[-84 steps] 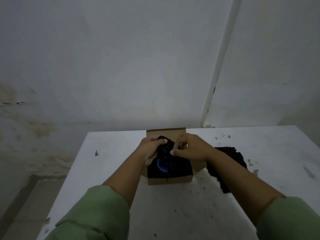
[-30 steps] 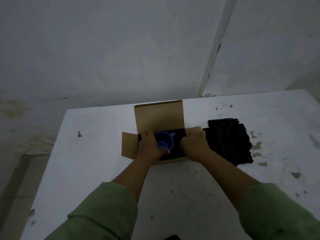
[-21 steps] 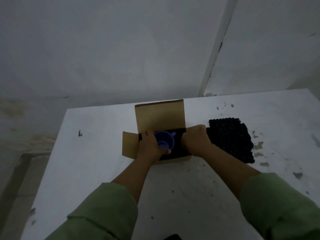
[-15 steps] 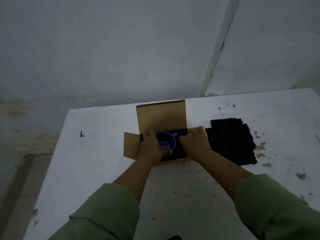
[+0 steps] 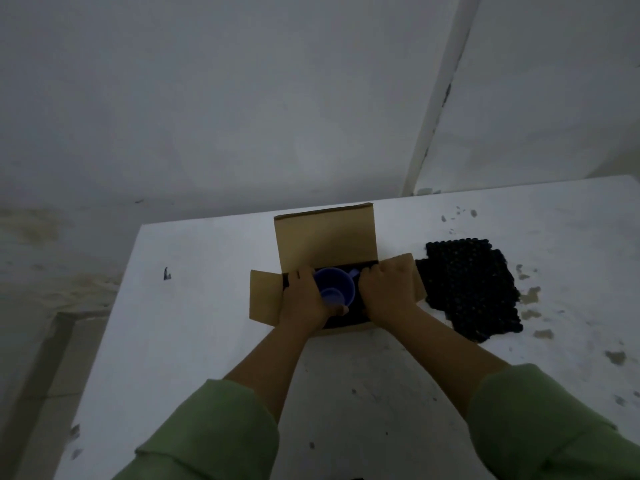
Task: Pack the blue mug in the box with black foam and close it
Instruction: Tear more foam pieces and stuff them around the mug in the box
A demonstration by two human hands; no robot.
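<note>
An open cardboard box [image 5: 325,237] stands at the middle of the white table, its back flap upright and its side flaps spread. The blue mug [image 5: 337,285] sits upright inside it, mouth up, with black foam [image 5: 353,318] around it. My left hand [image 5: 304,303] curls around the mug's left side, thumb by its near rim. My right hand [image 5: 389,289] is closed over the foam and the box's right edge, just right of the mug. Most of the box's inside is hidden by both hands.
A loose sheet of black bumpy foam [image 5: 471,285] lies flat on the table [image 5: 207,323] just right of the box. The table's left edge drops to the floor. Grey walls stand behind the table, with stains on its right side.
The mug now shows upright in the box, where earlier both hands were pushing dark foam over it. Since half a second ago my hands have barely shifted; the view moved slightly.
</note>
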